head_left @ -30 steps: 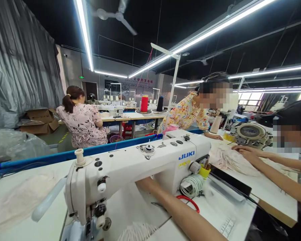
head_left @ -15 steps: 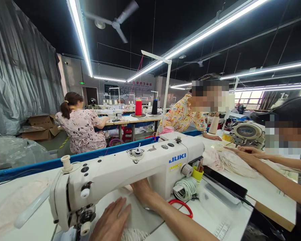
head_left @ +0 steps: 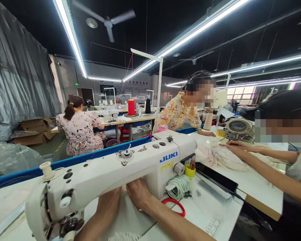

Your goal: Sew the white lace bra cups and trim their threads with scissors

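Both my hands reach under the arm of a white sewing machine (head_left: 130,167). My left hand (head_left: 110,199) goes in behind the machine's arm, which hides its fingers, so I cannot tell their shape. Close beside it, my right hand (head_left: 137,192) is bent with its fingers curled in at the edge of pale fabric (head_left: 124,190); its fingertips are hidden. White fringe-like threads (head_left: 125,236) lie at the bottom edge, below my wrists.
Red-handled scissors (head_left: 175,205), a coil of pale cord (head_left: 178,187) and a yellow cup (head_left: 190,172) lie right of the machine. A black phone-like slab (head_left: 215,175) is beyond. On the right, a co-worker's arms (head_left: 251,160) rest over pale cloth; another person (head_left: 178,112) leans in.
My left hand has moved forward from the table beside the machine to under its arm. My right hand stays beneath the arm. The whole view has shifted slightly.
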Demonstrator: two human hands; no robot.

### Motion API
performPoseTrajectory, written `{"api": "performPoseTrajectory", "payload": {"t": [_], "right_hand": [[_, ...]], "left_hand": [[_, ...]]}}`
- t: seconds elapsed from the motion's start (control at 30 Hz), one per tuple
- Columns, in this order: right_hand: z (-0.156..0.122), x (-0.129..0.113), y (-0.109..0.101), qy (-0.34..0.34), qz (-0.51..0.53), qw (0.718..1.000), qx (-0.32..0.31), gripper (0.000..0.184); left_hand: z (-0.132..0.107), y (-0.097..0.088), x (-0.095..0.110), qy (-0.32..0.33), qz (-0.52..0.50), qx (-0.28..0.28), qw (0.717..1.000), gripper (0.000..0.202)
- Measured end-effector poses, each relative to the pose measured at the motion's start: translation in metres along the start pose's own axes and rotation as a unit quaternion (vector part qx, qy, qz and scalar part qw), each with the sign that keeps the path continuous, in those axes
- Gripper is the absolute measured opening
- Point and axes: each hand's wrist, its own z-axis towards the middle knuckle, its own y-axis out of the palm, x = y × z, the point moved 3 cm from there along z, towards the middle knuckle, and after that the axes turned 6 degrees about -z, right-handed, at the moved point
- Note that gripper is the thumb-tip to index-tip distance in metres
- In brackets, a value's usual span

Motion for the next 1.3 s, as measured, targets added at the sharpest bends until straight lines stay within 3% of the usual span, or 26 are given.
{"api": "performPoseTrajectory", "payload": {"t": [0.2,0.33,0.43,0.53,0.57,0.63,0.67,0.7,0.77,0.87,0.97,1.03,1.07,1.17,1.3], "right_hand": [[-0.062,0.001,-0.077,-0.050,0.018,0.998,0.040,0.025],[-0.114,0.005,-0.137,-0.103,0.122,0.974,0.160,0.028],[-0.140,-0.004,-0.165,-0.126,0.153,0.965,0.173,0.029],[-0.154,-0.020,-0.180,-0.137,0.169,0.957,0.192,0.029],[-0.157,-0.024,-0.183,-0.138,0.178,0.952,0.206,0.029],[-0.165,-0.032,-0.188,-0.141,0.193,0.941,0.241,0.030],[-0.171,-0.035,-0.190,-0.140,0.200,0.936,0.254,0.030],[-0.178,-0.037,-0.191,-0.141,0.203,0.935,0.255,0.030],[-0.193,-0.041,-0.194,-0.147,0.195,0.949,0.197,0.025],[-0.214,-0.043,-0.196,-0.075,0.184,0.977,0.071,0.017],[-0.215,-0.050,-0.192,0.015,0.211,0.977,0.042,0.050],[-0.205,-0.067,-0.177,-0.013,0.226,0.973,-0.035,0.077],[-0.199,-0.077,-0.168,-0.022,0.234,0.969,-0.081,0.072],[-0.188,-0.102,-0.141,0.003,0.254,0.953,-0.166,0.042],[-0.191,-0.126,-0.122,0.000,0.317,0.927,-0.200,0.029]], "left_hand": [[0.001,0.006,0.003,0.020,0.041,-0.024,0.999,0.041],[-0.005,-0.002,0.010,0.030,0.010,0.001,0.999,0.044],[-0.019,-0.003,0.030,0.063,-0.044,0.011,0.997,0.043],[-0.044,0.010,0.061,0.054,-0.210,-0.053,0.975,0.048],[-0.054,0.017,0.072,0.023,-0.326,-0.102,0.940,0.059],[-0.075,0.028,0.093,-0.042,-0.541,-0.189,0.819,0.080],[-0.085,0.030,0.101,-0.066,-0.596,-0.210,0.772,0.082],[-0.095,0.029,0.106,-0.080,-0.617,-0.213,0.754,0.078],[-0.111,0.018,0.111,-0.085,-0.596,-0.181,0.777,0.064],[-0.136,-0.008,0.114,-0.040,-0.496,-0.137,0.857,0.044],[-0.162,-0.024,0.119,0.027,-0.371,-0.177,0.911,0.022],[-0.177,-0.030,0.120,0.075,-0.296,-0.165,0.938,0.018],[-0.185,-0.032,0.119,0.088,-0.273,-0.151,0.946,0.020],[-0.209,-0.033,0.107,0.049,-0.312,-0.157,0.936,0.025],[-0.241,-0.032,0.088,-0.071,-0.460,-0.204,0.861,0.024]]}}
